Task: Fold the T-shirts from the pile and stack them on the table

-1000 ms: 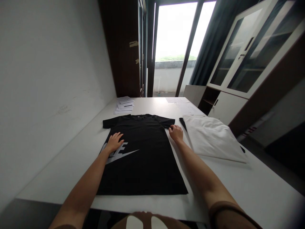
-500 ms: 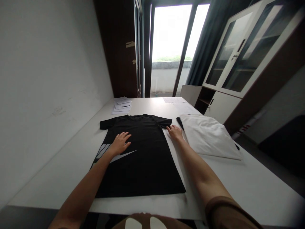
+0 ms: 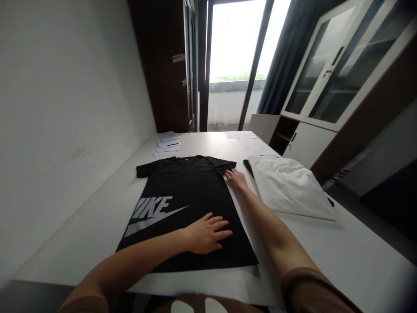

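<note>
A black T-shirt [image 3: 192,187] lies spread flat on the white table [image 3: 107,208], its collar toward the window and its hem toward me. Grey lettering and a swoosh [image 3: 153,213] show on its left part. My left hand [image 3: 208,234] rests with fingers spread on the lower right of the shirt, holding nothing. At the shirt's right sleeve is my right hand [image 3: 236,178], its fingers apart and touching the edge just below the sleeve. My left forearm covers part of the shirt's lower left.
Folded white cloth [image 3: 289,187] lies on the table at the right, with black fabric showing beneath it. Papers [image 3: 167,143] sit at the far left, more sheets [image 3: 241,135] at the far edge. A wall borders the left; cabinets [image 3: 309,139] stand at the right.
My left hand has moved right and toward me across the shirt, uncovering the grey lettering. My right hand has shifted slightly left beside the sleeve.
</note>
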Tool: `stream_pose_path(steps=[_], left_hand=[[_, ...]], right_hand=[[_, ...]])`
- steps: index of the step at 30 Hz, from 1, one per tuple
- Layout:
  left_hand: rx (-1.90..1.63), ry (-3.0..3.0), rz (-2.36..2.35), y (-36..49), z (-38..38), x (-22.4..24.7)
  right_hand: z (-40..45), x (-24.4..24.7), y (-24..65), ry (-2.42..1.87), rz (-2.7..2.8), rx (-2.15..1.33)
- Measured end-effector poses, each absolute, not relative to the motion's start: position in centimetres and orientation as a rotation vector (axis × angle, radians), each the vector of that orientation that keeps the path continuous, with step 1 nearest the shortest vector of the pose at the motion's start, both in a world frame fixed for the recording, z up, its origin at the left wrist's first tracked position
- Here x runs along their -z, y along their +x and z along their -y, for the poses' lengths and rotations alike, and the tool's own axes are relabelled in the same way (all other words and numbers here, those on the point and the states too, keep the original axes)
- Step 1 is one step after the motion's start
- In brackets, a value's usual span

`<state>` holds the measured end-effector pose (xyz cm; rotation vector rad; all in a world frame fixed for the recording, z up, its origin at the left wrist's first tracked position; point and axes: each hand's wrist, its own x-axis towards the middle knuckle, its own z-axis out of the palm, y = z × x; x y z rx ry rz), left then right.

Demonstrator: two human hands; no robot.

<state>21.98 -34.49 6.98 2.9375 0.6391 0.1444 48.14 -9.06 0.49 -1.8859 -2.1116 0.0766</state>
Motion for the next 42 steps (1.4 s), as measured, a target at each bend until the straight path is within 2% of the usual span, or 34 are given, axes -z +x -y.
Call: stream_pose_path(steps=[11,15,21,32,42], left_hand=[[-0.084,3.053,-0.502,30.8,33.7,-7.0],[-0.140,3.026,-0.471,30.8,33.9,-6.3],[-0.223,2.950,-0.458,30.4,33.9,-5.5],[-0.348,2.803,-0.463,29.6,32.7,-5.3],[-0.360,2.571,-0.535,29.3,32.9,-6.1]], right_hand=[[8.9,-0.5,48.4,-1.736,2.155,-0.136],[8.8,0.3,47.2,-1.716,2.233,-0.112],[7.7,0.6,45.6,-1.957,2.085,-0.116],[4.5,0.3,46.5,-1.866,2.283,-0.167],[3.1,-0.3,45.7,-1.880,2.126,-0.330]])
